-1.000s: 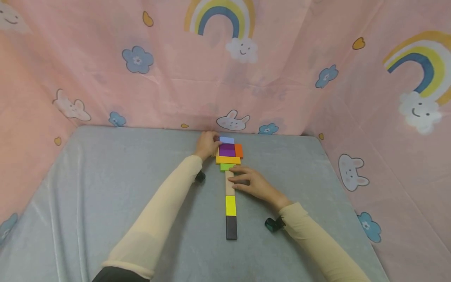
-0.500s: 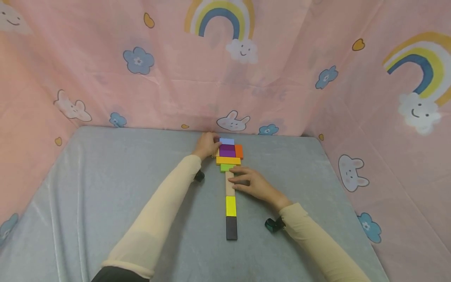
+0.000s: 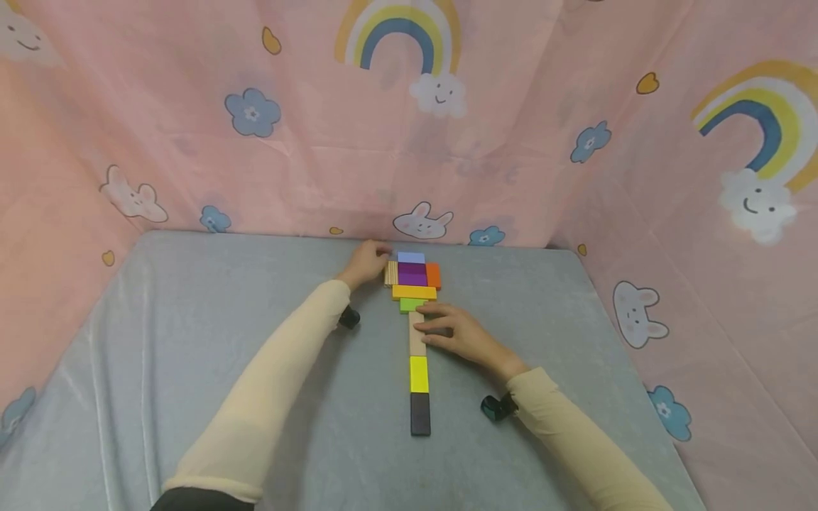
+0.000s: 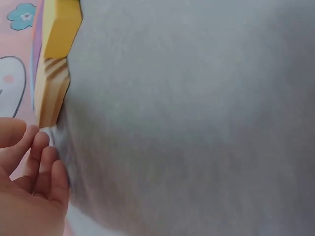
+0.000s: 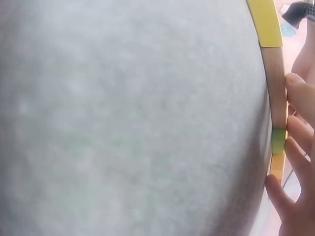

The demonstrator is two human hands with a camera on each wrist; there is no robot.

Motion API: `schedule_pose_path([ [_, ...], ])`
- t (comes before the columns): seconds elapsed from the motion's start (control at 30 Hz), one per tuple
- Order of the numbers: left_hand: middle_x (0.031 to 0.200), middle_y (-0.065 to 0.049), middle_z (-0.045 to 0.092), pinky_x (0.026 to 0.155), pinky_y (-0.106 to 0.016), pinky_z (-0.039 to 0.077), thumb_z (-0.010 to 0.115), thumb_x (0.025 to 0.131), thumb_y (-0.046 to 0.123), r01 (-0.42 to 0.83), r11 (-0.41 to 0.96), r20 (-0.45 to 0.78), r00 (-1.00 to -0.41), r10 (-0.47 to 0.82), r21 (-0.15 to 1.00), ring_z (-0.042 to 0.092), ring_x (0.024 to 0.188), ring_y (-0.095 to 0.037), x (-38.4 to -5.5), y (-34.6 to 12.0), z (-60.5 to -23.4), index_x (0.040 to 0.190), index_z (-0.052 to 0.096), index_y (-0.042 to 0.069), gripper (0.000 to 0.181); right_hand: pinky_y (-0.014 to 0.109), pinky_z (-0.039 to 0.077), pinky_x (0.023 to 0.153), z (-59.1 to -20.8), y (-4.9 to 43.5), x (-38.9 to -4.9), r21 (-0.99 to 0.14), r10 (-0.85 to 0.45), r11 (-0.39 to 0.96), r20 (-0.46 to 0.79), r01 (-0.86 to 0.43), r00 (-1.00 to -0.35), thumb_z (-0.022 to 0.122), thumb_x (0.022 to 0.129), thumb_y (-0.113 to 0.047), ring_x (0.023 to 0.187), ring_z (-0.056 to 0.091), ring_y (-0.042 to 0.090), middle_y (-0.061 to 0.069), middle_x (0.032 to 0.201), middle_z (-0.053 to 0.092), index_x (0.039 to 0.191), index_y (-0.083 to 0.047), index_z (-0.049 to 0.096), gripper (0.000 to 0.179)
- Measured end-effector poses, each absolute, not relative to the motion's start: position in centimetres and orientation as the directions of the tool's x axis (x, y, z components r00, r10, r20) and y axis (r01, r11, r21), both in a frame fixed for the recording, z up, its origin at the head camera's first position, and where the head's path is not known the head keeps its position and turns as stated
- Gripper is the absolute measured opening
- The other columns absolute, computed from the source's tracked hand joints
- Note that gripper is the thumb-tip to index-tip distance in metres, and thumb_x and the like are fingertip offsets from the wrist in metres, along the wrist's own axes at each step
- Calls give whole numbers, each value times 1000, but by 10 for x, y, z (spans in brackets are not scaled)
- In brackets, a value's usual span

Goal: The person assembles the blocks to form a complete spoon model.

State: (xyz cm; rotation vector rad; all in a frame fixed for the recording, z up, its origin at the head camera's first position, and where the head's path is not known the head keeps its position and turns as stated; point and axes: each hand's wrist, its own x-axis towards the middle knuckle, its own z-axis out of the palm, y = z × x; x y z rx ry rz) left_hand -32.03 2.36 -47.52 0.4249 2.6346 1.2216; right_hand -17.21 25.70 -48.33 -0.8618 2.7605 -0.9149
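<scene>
Flat colored blocks form a line on the table in the head view: black (image 3: 420, 414), yellow (image 3: 418, 374), plain wood (image 3: 417, 344), green (image 3: 411, 305), then orange-yellow (image 3: 414, 292) laid crosswise. Beyond it sit purple blocks (image 3: 412, 274), with an orange block (image 3: 433, 275) on their right, a striped wooden block (image 3: 391, 274) on their left and a light blue block (image 3: 411, 257) behind. My left hand (image 3: 366, 262) is just left of the striped block, holding nothing, fingers loosely bent. With fingers spread, my right hand (image 3: 465, 335) rests on the plain wooden block and the green one.
Grey cloth covers the table (image 3: 211, 341). A pink patterned curtain (image 3: 300, 177) hangs close behind the blocks and along both sides. Dark wrist cameras sit under both wrists.
My left hand has let go of the striped wooden block and moved slightly left, so the block now shows. My right hand stays where it was.
</scene>
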Motion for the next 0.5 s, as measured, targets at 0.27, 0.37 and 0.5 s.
schedule_pose_path([
  [0.27, 135, -20, 59, 107, -47, 48, 52, 101, 19, 234, 598, -89, -883, 461, 767, 55, 126, -35, -318, -8, -468, 131, 59, 0, 36, 50, 38, 117, -479, 257, -173, -545, -536, 706, 7, -452, -844, 72, 91, -31, 139, 48, 25, -1, 144, 57, 122, -24, 72, 32],
  [0.37, 134, -20, 58, 107, -48, 47, 53, 101, 19, 248, 611, -95, -876, 473, 752, 55, 125, -35, -312, -21, -463, 131, 60, 1, 35, 51, 39, 116, -475, 257, -173, -510, -541, 727, -13, -460, -841, 71, 91, -32, 137, 50, 25, -1, 143, 58, 121, -24, 72, 31],
  [0.5, 132, -18, 56, 107, -49, 46, 53, 101, 18, 288, 629, -78, -870, 487, 722, 54, 125, -35, -301, -35, -456, 131, 60, 2, 35, 51, 40, 115, -470, 256, -174, -477, -541, 746, -29, -465, -840, 70, 92, -34, 135, 50, 25, -1, 143, 58, 122, -25, 72, 32],
])
